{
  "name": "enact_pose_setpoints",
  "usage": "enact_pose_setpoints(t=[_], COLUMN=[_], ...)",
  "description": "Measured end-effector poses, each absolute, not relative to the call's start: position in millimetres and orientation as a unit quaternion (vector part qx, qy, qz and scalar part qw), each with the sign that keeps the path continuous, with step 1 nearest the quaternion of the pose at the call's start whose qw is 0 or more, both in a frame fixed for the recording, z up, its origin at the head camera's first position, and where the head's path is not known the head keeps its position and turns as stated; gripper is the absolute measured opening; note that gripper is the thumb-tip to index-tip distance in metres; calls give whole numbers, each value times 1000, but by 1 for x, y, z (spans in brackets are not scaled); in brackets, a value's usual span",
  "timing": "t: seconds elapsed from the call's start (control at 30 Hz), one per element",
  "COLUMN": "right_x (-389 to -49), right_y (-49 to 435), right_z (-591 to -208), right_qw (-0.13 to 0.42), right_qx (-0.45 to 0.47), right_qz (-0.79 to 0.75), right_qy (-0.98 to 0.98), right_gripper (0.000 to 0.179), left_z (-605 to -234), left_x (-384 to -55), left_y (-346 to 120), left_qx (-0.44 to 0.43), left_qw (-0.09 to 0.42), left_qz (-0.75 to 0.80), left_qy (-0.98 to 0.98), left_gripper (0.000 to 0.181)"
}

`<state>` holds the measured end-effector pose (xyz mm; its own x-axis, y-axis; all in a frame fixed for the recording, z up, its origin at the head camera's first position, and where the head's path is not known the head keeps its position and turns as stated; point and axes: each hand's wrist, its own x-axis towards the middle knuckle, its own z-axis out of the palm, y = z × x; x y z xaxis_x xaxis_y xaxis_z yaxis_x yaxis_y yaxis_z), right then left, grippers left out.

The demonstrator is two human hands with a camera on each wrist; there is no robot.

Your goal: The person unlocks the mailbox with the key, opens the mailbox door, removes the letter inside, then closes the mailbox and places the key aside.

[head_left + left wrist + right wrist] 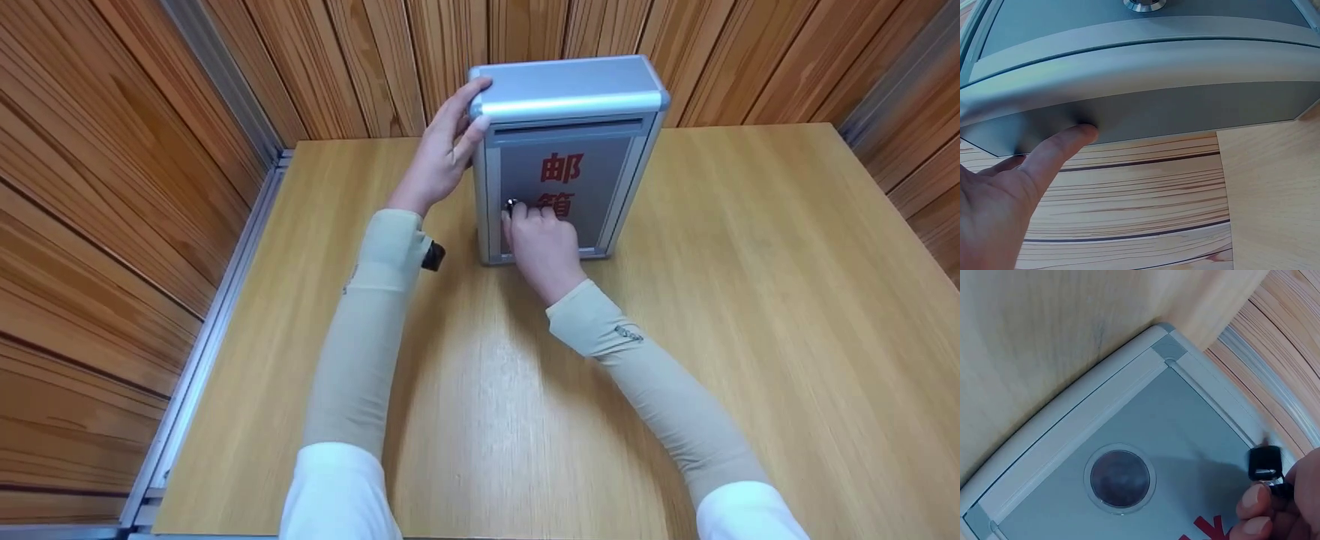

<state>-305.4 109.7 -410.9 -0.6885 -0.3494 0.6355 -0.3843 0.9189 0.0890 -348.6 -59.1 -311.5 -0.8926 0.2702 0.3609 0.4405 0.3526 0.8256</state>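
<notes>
White sleeves (337, 491) nearest the camera, cut off by the bottom edge; beige arm covers (351, 367) run forward from them. Dark print (628, 334) on the right cover: too small to read. Grey metal mailbox (574, 82) stands upright on the table (765, 315), near the plank wall (525, 30). Red lettering (562, 168) on its front reads 邮箱; the lower character is partly covered by the right hand (546, 244), and only a few strokes enter the right wrist view.

Left hand (442, 154): fingers extended and spread, at the mailbox's upper left corner; thumb touches the side panel, other fingertips mostly hidden in the left wrist view. No grasp.

Right hand: fingers curled, thumb and forefinger pinching a small key set at the lock (512, 202). One black key head (1265, 462) shows, blurred; whether a blade sits in the lock, cannot tell. Round window (1120, 478) low on the door, contents too dark to make out.
</notes>
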Motion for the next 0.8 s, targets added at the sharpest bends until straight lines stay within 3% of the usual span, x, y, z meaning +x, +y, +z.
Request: enact_pose_setpoints(t=[0.27,0.5,0.8], right_x=[-306,-305,-305], right_y=[108,110,110], right_z=[-410,-406,-405], right_qw=[305,199,182], right_qx=[182,160,159], right_qz=[101,188,204], right_qy=[-929,-948,-949], right_gripper=[37,43,43], left_z=[-313,-315,-303], left_x=[-350,-352,-338], left_y=[-59,-59,-59], left_qx=[-222,-226,-218], left_qw=[87,90,74], left_qz=[-511,-509,-519], left_qy=[-826,-826,-823], left_gripper=[50,49,49])
